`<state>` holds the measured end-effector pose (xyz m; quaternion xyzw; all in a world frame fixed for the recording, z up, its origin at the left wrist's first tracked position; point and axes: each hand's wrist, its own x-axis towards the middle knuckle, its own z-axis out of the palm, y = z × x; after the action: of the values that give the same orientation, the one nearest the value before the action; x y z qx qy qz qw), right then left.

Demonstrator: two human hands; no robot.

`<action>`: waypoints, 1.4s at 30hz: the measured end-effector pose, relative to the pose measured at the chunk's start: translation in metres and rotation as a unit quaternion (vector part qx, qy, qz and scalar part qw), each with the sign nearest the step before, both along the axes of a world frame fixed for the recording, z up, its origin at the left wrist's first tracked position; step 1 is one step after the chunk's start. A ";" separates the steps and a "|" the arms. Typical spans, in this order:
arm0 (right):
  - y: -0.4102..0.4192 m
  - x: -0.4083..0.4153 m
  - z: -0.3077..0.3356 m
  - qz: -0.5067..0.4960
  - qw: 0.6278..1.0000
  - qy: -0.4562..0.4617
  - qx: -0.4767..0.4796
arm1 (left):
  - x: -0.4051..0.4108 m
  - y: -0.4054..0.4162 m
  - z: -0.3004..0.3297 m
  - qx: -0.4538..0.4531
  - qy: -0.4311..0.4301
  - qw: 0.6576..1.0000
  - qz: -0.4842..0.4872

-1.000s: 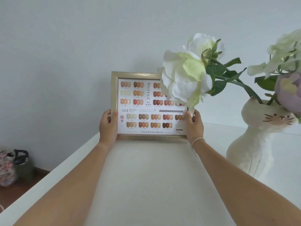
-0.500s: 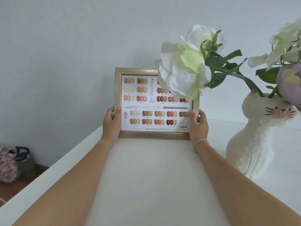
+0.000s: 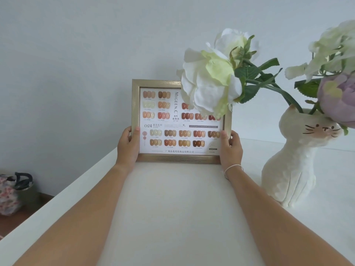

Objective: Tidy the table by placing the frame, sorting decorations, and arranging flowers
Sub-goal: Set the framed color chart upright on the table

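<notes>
— Since a second ago the frame (image 3: pixel 181 121) has risen a little toward twelve o'clock and sits squarer to us; both hands have stayed on it.

— Where does it stand?

— Upright at the far end of the counter (image 3: pixel 172 217), its lower edge at the surface, though I cannot tell whether it touches. Its upper right corner is hidden behind the big white flower (image 3: pixel 209 83) leaning in from two o'clock.

— And the grip?

— Her left hand (image 3: pixel 127 145) is curled round the lower left side, thumb on the front by the glass, fingers gone behind. Her right hand (image 3: pixel 230 146) holds the lower right side the same way, thumb in front, a thin white bracelet (image 3: pixel 233 167) at the wrist. Both arms run out long and nearly straight.

— Can you read the print?

— "MIGEEN.C" runs down the middle, "024" sits at the left above the lower rows of nail-colour swatches, and a line of Chinese characters runs along the bottom. The small labels under the swatches are too fine to make out.

— What else?

— At three o'clock a white cat-shaped vase (image 3: pixel 288 169) stands on the counter, holding the stems; a lilac bloom (image 3: pixel 338 98) and pale blossoms (image 3: pixel 332 47) are cut off by the right edge. At eight o'clock, down on the floor, a floral bag (image 3: pixel 11 192) is partly cut off.
</notes>
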<state>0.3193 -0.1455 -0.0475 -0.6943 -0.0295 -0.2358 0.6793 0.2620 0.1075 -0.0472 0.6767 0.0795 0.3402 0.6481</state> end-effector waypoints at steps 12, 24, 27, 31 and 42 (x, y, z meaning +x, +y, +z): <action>-0.004 -0.013 0.000 -0.035 0.999 0.020 -0.003 | -0.009 -0.003 -0.004 0.009 0.022 0.999 0.045; -0.020 -0.100 -0.003 -0.031 0.995 0.019 -0.090 | -0.093 -0.027 -0.005 0.032 0.076 0.993 0.085; -0.026 -0.132 -0.003 -0.011 0.995 0.022 -0.093 | -0.124 -0.039 -0.006 0.050 0.081 0.993 0.071; -0.037 -0.175 -0.004 0.020 0.992 0.029 -0.120 | -0.163 -0.057 -0.005 0.077 0.090 0.991 0.057; -0.092 -0.275 -0.005 0.102 0.955 -0.005 -0.277 | -0.243 -0.118 -0.007 0.185 0.104 0.977 -0.017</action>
<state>0.0445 -0.2376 -0.0526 -0.8474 -0.1678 -0.1514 0.4805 0.0188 -0.0109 -0.0543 0.8176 0.0709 0.2659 0.5057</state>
